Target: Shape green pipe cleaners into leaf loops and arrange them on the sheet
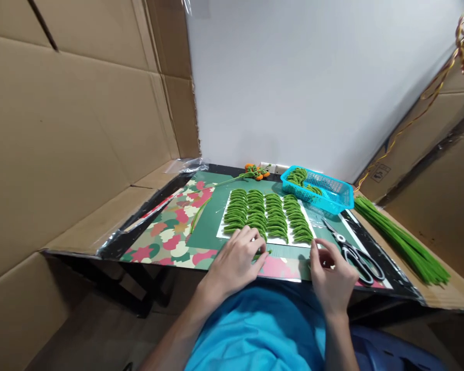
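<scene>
Blue shirt [255, 330] fills bottom centre; left hand [233, 260] pinches a green piece [258, 255] below the white sheet [221, 232]; right hand [333, 281] curls beside its corner, grip unclear.

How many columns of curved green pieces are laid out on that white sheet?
4: the leftmost column, the centre-left column, the centre-right column and the rightmost column. The left hand may hide some pieces at their near ends.

Evenly bright, soft shadows beneath fingers [260, 264], edges stretched
</scene>
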The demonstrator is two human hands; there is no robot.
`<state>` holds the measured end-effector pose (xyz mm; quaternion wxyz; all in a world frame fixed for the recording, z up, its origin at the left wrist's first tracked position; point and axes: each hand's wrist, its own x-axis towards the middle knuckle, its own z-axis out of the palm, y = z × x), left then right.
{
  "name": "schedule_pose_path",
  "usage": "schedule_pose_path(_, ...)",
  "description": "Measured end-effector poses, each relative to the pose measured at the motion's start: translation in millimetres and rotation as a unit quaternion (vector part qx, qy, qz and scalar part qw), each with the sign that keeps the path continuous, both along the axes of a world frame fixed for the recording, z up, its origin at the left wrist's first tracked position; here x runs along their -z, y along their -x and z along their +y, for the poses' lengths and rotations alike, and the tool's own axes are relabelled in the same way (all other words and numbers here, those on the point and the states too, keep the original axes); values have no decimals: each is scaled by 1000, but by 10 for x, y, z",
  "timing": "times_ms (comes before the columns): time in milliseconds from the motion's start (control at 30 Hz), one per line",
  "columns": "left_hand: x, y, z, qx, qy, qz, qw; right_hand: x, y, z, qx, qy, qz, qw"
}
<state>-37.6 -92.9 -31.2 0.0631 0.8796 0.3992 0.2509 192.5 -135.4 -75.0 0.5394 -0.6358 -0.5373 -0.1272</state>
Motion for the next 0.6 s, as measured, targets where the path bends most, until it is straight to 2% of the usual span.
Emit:
schedule_pose_path(167, -23, 10, -37, 33, 7, -2, 999, 22, -17, -11, -8, 8, -5, 1000)
schedule_pose_path(300, -15, 29, -49, 33, 20, -31, 999, 24, -5, -11, 4, 8, -8, 1000)
schedule_pose_path(600, 16, 17, -53, 42, 26, -5, 999, -8, 47, 2, 25, 31, -51, 998)
